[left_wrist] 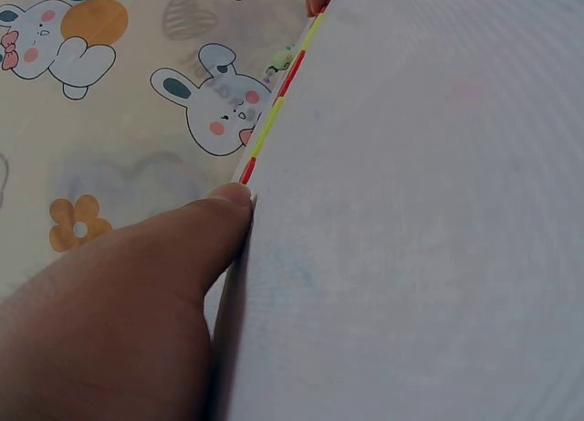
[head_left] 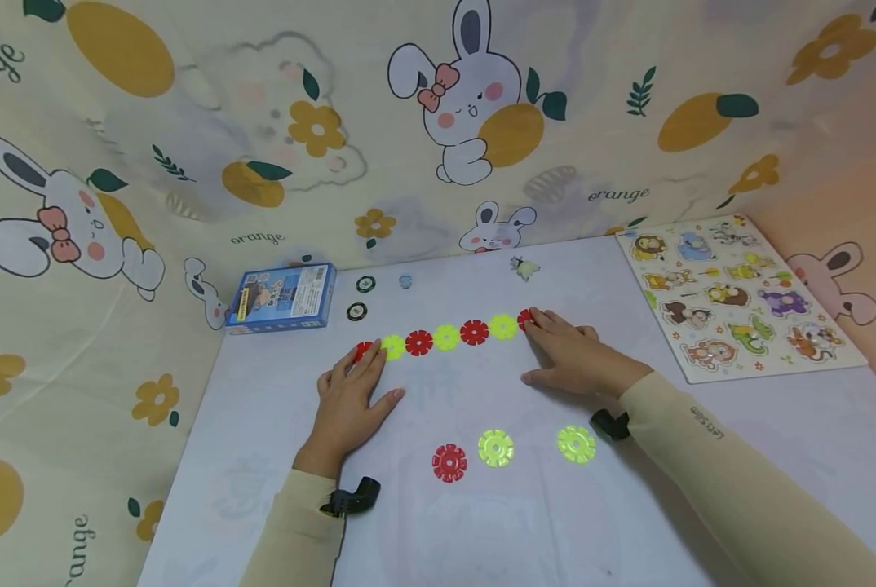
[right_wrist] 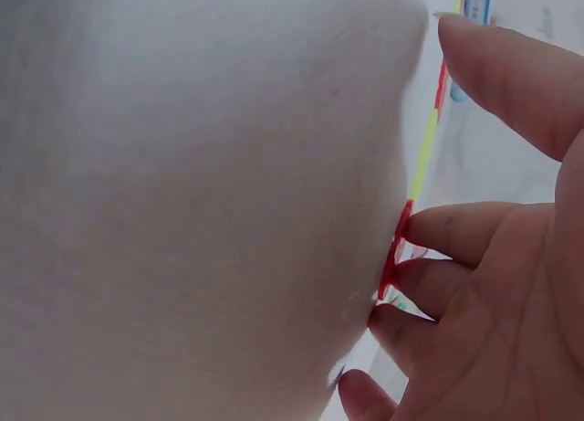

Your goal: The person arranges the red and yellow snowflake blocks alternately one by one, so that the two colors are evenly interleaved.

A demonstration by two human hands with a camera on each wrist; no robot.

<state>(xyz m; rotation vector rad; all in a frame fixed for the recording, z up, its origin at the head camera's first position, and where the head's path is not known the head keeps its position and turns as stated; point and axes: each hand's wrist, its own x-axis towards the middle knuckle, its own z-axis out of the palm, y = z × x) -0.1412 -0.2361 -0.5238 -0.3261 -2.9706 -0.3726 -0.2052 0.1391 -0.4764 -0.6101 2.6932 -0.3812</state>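
Row of seven flat discs (head_left: 447, 337), alternately red and yellow-green, is laid end to end on the white table (head_left: 409, 538). The left end is touched by the fingertips of the left hand (head_left: 347, 412); the right-end red disc is touched by the right hand (head_left: 581, 356). Both hands are held with fingers extended, gripping nothing. Three loose discs (head_left: 496, 448) are positioned nearer the person. A blue box (head_left: 284, 297) is placed beyond the row's left end, a picture board (head_left: 754, 306) at the right.
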